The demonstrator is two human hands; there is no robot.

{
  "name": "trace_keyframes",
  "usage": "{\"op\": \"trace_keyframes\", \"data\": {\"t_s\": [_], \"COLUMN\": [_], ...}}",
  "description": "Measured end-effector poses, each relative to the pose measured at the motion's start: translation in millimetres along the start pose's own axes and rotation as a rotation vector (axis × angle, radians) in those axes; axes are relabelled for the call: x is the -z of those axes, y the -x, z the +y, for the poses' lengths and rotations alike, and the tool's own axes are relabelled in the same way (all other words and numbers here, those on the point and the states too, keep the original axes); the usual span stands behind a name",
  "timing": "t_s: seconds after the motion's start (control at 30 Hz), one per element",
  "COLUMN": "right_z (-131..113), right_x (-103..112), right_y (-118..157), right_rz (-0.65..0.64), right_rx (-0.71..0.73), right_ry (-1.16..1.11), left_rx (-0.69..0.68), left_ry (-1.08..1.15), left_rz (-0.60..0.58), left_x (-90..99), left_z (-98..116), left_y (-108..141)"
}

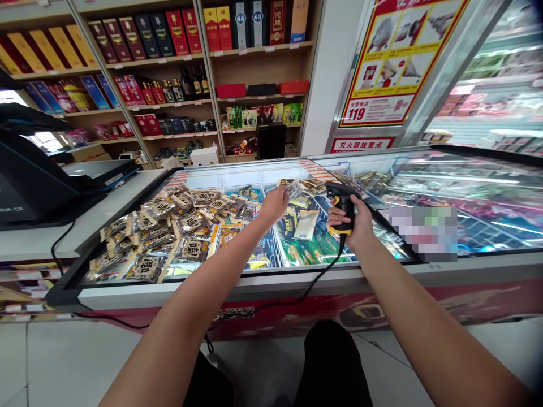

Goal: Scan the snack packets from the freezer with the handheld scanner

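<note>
My right hand (360, 223) is closed around a black and yellow barcode scanner (341, 195), its cable (326, 271) hanging down over the freezer's front edge. To its left, my left hand (275, 204) pinches a small snack packet (292, 185) above the chest freezer. A big heap of similar brown and black snack packets (190, 220) covers the freezer's left part. Under and between my hands, a pale packet (306, 224) lies on green packages (303, 251) inside a white wire basket. My fingers partly hide the held packet.
The chest freezer (365, 272) has a raised frame, with a glass lid on the right. At left, a counter (139, 189) bears a dark checkout machine (34, 164). Behind are shelves of boxes and bottles (169, 90) and a dark chair back (271, 141).
</note>
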State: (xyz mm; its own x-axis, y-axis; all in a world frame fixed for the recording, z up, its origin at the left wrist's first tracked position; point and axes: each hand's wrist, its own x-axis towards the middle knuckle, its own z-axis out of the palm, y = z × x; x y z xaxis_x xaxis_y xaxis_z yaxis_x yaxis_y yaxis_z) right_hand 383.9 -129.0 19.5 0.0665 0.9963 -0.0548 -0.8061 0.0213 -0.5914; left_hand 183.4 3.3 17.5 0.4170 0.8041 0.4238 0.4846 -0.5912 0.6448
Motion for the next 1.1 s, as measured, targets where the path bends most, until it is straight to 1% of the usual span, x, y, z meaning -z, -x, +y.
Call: {"op": "trace_keyframes", "data": {"t_s": [0.07,0.13,0.23,0.33,0.4,0.47,0.6,0.63,0.7,0.77,0.87,0.97,1.1], "right_z": [0.9,1.2,1.1,4.9,13.9,30.1,77.4,89.2,109.2,122.6,131.5,132.7,133.1], "right_x": [-0.4,-0.4,-2.7,-12.1,-24.1,-40.4,-79.8,-89.4,-106.1,-118.0,-125.6,-124.7,-122.2], "right_y": [0.1,-0.2,0.3,3.1,6.5,10.9,21.1,23.5,27.6,30.1,30.0,26.2,21.9], "right_rz": [-0.005,-0.027,-0.053,-0.065,-0.086,-0.119,-0.209,-0.227,-0.238,-0.23,-0.187,-0.153,-0.159], "right_rx": [0.002,0.005,0.011,0.02,0.015,-0.004,-0.047,-0.036,0.032,0.078,0.112,0.134,0.138], "right_ry": [0.037,0.067,0.08,0.123,0.174,0.233,0.412,0.461,0.524,0.553,0.543,0.495,0.498], "left_rx": [0.084,0.147,0.208,0.278,0.333,0.367,0.334,0.323,0.317,0.318,0.317,0.287,0.228], "left_ry": [0.237,0.411,0.495,0.521,0.575,0.63,0.647,0.636,0.616,0.62,0.651,0.618,0.575], "left_rz": [0.082,0.137,0.218,0.278,0.292,0.297,0.278,0.269,0.264,0.276,0.313,0.367,0.368], "left_x": [18.6,40.5,71.6,89.5,92.7,91.8,88.7,88.4,87.7,86.5,84.1,83.1,84.0], "left_z": [-5.4,-15.3,-34.4,-51.1,-58.2,-62.6,-67.0,-67.7,-69.2,-71.3,-76.1,-79.8,-77.7], "left_y": [8.5,18.6,33.4,40.9,40.7,38.4,36.2,36.4,36.7,36.0,33.2,30.9,32.6]}}
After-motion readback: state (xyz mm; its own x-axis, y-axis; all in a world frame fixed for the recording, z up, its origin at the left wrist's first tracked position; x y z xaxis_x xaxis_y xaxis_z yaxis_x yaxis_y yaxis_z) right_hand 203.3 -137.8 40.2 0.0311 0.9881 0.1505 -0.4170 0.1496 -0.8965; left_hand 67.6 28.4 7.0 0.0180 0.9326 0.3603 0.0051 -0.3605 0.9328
